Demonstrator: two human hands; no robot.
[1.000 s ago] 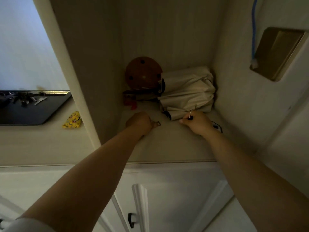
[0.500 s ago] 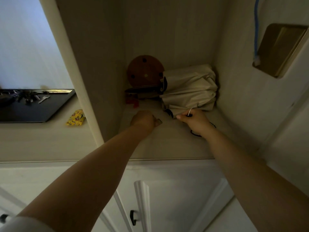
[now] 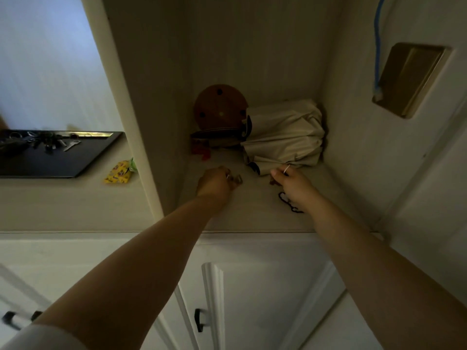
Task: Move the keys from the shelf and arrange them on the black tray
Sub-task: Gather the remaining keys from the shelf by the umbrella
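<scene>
Both my hands reach into a dim cream shelf niche (image 3: 255, 213). My left hand (image 3: 214, 181) is closed around a small metal key (image 3: 236, 178) that sticks out of the fist to the right. My right hand (image 3: 293, 184) pinches a key ring (image 3: 286, 169), with a dark cord (image 3: 288, 204) trailing on the shelf beneath the wrist. At the far left a black tray (image 3: 75, 160) lies on the counter, with several keys (image 3: 48, 142) bunched along its back edge.
A cream folded umbrella (image 3: 285, 135) and a round brown wooden disc (image 3: 219, 107) fill the back of the niche, with a small red item (image 3: 202, 151) beside them. A yellow patterned pouch (image 3: 118, 173) lies on the counter near the tray. White cabinet doors (image 3: 227, 299) sit below.
My right hand has drawn back slightly from the umbrella, uncovering the dark cord on the shelf. My left hand stays closed on its key in about the same spot.
</scene>
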